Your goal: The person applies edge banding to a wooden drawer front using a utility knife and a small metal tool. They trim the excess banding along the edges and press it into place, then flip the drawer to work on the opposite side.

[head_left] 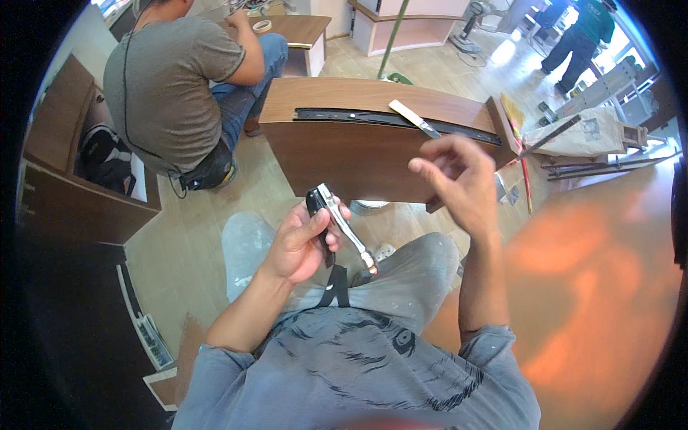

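left grip (298, 245) wrapped around a black-and-silver hand tool (343, 222), on the near side of the wooden drawer (344, 159); right grip (459, 179) half-open, bare, blurred, near the white-handled blade (407, 115) atop that drawer.

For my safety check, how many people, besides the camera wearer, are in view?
2: one seated person at upper left, one standing person at upper right; others may be hidden.

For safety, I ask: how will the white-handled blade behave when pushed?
The white-handled blade looks flat and slim, so it would probably slide rather than roll. Lying across the black rail, it might rock. Its tip lies near the edge of the wooden box, so it could fall.
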The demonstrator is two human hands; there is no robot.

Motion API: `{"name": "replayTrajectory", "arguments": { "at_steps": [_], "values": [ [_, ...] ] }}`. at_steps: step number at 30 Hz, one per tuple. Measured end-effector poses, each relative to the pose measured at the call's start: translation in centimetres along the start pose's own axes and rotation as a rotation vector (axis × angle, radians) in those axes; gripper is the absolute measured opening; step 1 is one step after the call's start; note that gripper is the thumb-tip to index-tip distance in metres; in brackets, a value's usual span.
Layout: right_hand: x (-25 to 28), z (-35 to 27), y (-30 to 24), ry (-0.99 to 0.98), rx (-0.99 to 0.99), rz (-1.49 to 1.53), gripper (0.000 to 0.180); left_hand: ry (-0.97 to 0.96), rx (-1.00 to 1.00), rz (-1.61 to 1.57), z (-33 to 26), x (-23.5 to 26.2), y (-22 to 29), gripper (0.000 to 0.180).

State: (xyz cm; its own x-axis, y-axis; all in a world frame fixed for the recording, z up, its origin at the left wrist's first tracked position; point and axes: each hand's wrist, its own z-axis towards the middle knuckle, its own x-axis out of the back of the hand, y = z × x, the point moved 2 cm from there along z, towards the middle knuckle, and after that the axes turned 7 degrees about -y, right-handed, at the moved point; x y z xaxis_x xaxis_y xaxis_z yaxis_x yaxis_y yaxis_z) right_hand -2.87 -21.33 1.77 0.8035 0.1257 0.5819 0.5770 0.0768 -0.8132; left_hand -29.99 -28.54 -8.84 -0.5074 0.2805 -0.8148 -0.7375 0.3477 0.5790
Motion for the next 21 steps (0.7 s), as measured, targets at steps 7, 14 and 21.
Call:
{"name": "replayTrajectory", "arguments": {
  "at_steps": [7,14,21],
  "values": [
    [-1.6,5.0,-0.5,0.136,0.338,-0.517,0.043,-0.117,-0.051,0.003,-0.4,0.4,1.0,0.032],
    [-0.5,6.1,0.9,0.175,0.322,-0.463,0.026,-0.090,-0.035,0.040,-2.1,1.3,1.8,0.032],
    [2.3,4.8,0.6,0.269,0.311,-0.517,0.027,-0.108,-0.003,-0.053,-2.6,1.6,1.5,0.033]
  ]
}}
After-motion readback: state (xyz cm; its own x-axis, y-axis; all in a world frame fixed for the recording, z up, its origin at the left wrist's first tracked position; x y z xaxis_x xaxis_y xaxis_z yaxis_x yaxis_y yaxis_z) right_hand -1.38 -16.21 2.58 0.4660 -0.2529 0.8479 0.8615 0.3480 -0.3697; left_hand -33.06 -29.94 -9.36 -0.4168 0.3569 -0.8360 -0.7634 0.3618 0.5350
